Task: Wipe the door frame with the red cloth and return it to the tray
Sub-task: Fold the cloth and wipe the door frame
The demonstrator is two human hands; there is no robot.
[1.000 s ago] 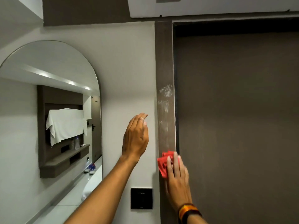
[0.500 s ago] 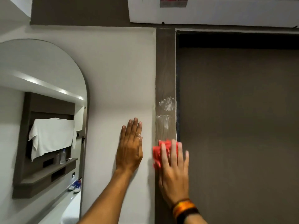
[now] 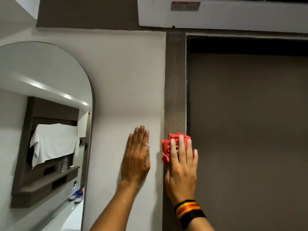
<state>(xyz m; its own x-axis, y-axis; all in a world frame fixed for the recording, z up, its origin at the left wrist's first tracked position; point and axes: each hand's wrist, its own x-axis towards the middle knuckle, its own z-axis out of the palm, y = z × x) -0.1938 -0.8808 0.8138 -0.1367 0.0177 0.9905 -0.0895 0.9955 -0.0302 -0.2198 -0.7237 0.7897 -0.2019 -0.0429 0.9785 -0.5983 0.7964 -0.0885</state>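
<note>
The dark wooden door frame [image 3: 175,80] runs vertically between the white wall and the dark door. My right hand [image 3: 181,169] presses the crumpled red cloth [image 3: 166,147] flat against the frame, fingers spread over it. The cloth sticks out above and to the left of my fingers. My left hand [image 3: 136,157] lies flat on the white wall beside the frame, fingers together, holding nothing. The frame above the cloth looks free of white smears. No tray is in view.
An arched mirror [image 3: 43,122] hangs on the wall at the left. A white air-conditioner unit [image 3: 216,15] sits above the door. The dark door panel [image 3: 250,130] fills the right side.
My right hand has slid the red cloth up the frame over the white smears, which no longer show. My left hand has come to rest flat on the wall. The camera tilted upward.
</note>
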